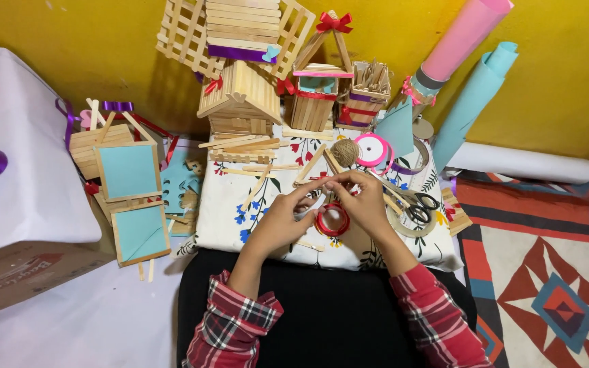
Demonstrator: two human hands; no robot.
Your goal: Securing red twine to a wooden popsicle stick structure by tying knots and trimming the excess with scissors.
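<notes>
left hand (282, 219) grip pinches ribbon end | right hand (365, 203) grip clamps red ribbon spool (333, 219) | spool between both, nearer right | scissors (412, 200) right of grip

Mustard-yellow wall (567, 82), patterned red rug (547, 286), white sheet (90, 320) on floor

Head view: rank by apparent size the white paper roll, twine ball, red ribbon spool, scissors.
1. white paper roll
2. scissors
3. red ribbon spool and twine ball: look alike; spool partly hidden by hands and nearer the camera, so unranked.
</notes>
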